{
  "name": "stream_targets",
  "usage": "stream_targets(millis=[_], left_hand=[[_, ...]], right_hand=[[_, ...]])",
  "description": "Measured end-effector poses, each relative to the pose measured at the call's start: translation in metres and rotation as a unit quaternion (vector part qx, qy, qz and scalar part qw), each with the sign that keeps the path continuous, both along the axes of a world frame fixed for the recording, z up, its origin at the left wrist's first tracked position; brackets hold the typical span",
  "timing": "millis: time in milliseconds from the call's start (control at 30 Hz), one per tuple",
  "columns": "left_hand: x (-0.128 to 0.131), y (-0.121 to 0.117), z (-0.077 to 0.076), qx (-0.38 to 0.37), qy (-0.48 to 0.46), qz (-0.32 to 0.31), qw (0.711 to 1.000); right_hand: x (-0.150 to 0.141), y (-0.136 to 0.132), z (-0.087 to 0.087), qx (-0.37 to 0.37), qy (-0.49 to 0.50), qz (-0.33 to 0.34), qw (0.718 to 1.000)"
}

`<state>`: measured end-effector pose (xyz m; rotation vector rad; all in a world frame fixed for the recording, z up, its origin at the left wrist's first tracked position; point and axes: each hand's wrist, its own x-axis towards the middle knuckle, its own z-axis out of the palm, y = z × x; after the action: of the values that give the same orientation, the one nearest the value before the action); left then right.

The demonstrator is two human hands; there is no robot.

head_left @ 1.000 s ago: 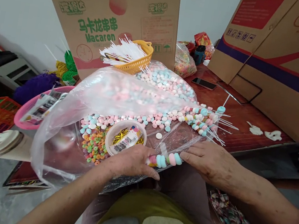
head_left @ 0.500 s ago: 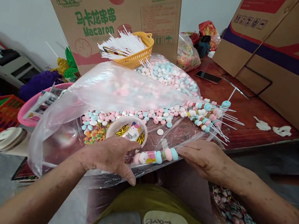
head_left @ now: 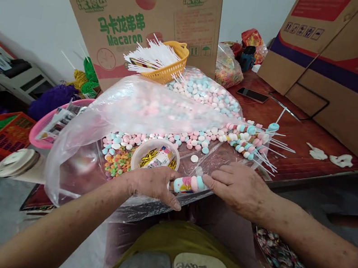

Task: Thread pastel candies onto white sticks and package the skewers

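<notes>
A marshmallow skewer of pink, blue and white pieces, seemingly in a clear printed wrapper, lies level between my hands at the table's near edge. My left hand is closed around its left end, thumb below, hiding that part. At the other end, my right hand pinches the tip beside a blue piece; its fingertips are partly hidden. Just behind my left hand stands a white bowl with gold twist ties and a printed packet. Finished-looking skewers lie in a pile beyond my right hand.
Loose marshmallows spread under a clear plastic bag, with ring-shaped candies near the bowl. A yellow basket holds white sticks. Cardboard boxes stand behind; a phone lies at right.
My left hand has slid right along the skewer, covering more of its left part. The hands are closer together, and the right has moved slightly left. The view has shifted a little.
</notes>
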<state>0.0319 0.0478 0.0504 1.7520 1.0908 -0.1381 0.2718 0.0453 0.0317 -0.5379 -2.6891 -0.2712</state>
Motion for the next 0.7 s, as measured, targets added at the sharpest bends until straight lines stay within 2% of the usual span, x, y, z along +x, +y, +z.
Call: stream_targets(millis=[133,200,300,400,500,567,633,700], left_hand=[[0.008,-0.003,-0.014,0.058,0.038,0.007,0.998],[0.011,-0.006,-0.022,0.077,0.035,0.013,0.996],[0.009,-0.01,-0.026,0.089,0.015,0.046,0.995],[0.002,-0.011,-0.02,0.089,0.001,0.047,0.995],[-0.001,-0.011,-0.01,0.151,0.043,0.025,0.987],[0.0,-0.012,-0.007,0.254,0.13,0.03,0.958],[0.001,-0.013,-0.007,0.347,0.207,0.032,0.914],[0.001,-0.014,-0.01,0.398,0.223,0.008,0.89]], right_hand=[[-0.01,-0.004,-0.017,-0.211,-0.02,-0.017,0.977],[-0.014,-0.004,-0.021,-0.252,-0.023,-0.037,0.967],[-0.013,0.0,-0.02,-0.208,-0.021,-0.063,0.976],[-0.006,0.005,-0.013,-0.146,-0.014,-0.053,0.988],[0.001,0.004,-0.008,-0.156,-0.042,-0.05,0.986],[0.006,0.002,-0.006,-0.183,-0.056,-0.055,0.98],[0.01,0.0,-0.004,-0.202,-0.053,-0.052,0.977],[0.013,-0.002,-0.002,-0.214,-0.035,-0.043,0.975]])
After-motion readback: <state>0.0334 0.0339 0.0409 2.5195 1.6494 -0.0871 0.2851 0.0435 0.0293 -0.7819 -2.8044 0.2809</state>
